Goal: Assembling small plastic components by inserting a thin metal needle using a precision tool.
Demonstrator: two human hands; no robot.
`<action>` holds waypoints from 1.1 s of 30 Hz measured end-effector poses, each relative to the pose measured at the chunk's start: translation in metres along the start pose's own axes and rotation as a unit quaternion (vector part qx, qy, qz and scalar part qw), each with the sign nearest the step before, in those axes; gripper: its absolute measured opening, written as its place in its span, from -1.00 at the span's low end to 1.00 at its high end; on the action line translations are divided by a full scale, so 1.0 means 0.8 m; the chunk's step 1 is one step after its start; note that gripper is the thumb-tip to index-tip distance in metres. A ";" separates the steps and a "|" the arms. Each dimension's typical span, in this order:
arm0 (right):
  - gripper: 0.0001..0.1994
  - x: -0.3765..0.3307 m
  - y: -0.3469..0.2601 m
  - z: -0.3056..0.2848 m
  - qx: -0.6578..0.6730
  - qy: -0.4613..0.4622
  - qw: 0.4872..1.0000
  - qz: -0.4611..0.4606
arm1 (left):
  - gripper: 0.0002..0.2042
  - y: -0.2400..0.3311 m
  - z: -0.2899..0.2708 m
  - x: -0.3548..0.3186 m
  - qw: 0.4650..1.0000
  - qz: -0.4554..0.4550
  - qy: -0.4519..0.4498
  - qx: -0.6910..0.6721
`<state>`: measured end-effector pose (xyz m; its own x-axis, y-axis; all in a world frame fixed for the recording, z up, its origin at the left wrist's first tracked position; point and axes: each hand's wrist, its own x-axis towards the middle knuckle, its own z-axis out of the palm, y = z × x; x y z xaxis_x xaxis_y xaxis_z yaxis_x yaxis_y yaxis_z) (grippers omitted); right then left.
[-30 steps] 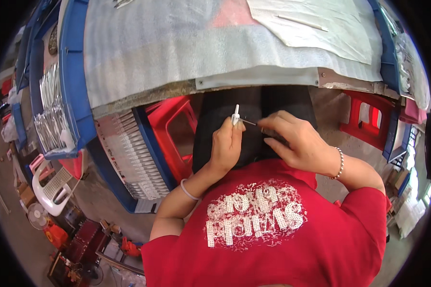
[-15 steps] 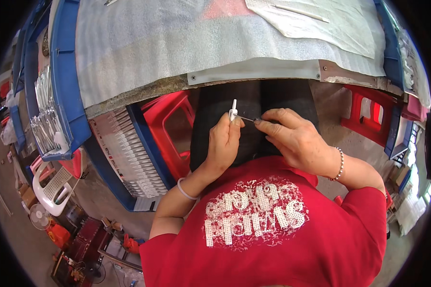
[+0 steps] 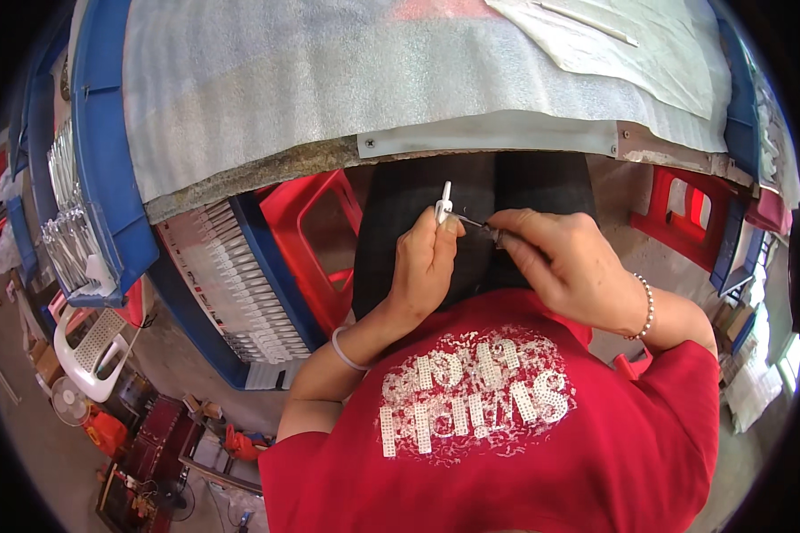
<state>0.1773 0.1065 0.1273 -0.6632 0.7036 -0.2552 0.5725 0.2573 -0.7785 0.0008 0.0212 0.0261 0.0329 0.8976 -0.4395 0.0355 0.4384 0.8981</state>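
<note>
Over my lap, my left hand (image 3: 425, 271) is closed, pinching a small white piece (image 3: 444, 204) with a narrow tip that points up and away from me. My right hand (image 3: 571, 264) is closed too, its thumb and fingers gripping a thin metal rod-like tool (image 3: 472, 220). The tool reaches left to the side of the white piece, just above my left thumb. Whether its tip sits inside the piece is too small to tell. My right fingers hide most of the tool's other end.
A table covered with a pale foam sheet (image 3: 329, 89) lies ahead, with a slim white stick (image 3: 587, 22) on a cloth. At left, a blue tray (image 3: 249, 222) holds rows of white pieces, and a blue bin (image 3: 116, 160) stands beside slender metallic parts. Red stools (image 3: 298, 218) flank my legs.
My right fingers have shifted their hold on the tool, and its hand has moved slightly right. The left hand keeps its pinch on the white piece. The whole view has shifted a little.
</note>
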 end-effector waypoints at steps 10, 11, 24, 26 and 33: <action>-0.68 -0.004 0.001 0.013 -0.235 -0.017 0.966 -0.109 | -0.83 -0.007 0.000 0.002 1.000 -0.013 -0.014 -0.003; -0.68 -0.004 0.002 0.013 -0.235 -0.018 0.966 -0.109 | -0.83 -0.015 0.005 0.003 0.994 0.083 0.026 0.063; -0.54 0.006 -0.010 0.022 -0.398 -0.045 0.900 -0.172 | -0.87 -0.009 0.006 0.003 0.978 0.135 0.039 0.154; -0.53 0.008 -0.009 0.022 -0.419 -0.066 0.886 -0.185 | -0.88 -0.013 0.005 0.002 0.985 0.124 0.041 0.115; -0.63 0.022 0.008 0.023 -0.183 -0.082 0.979 -0.047 | -0.88 -0.010 0.004 0.011 0.976 0.136 0.074 0.153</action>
<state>0.1604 0.1080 0.1075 -0.7722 0.5575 -0.3048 0.6202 0.5569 -0.5525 0.0036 0.0257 0.0152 -0.0615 0.9855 -0.1579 0.3421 0.1694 0.9243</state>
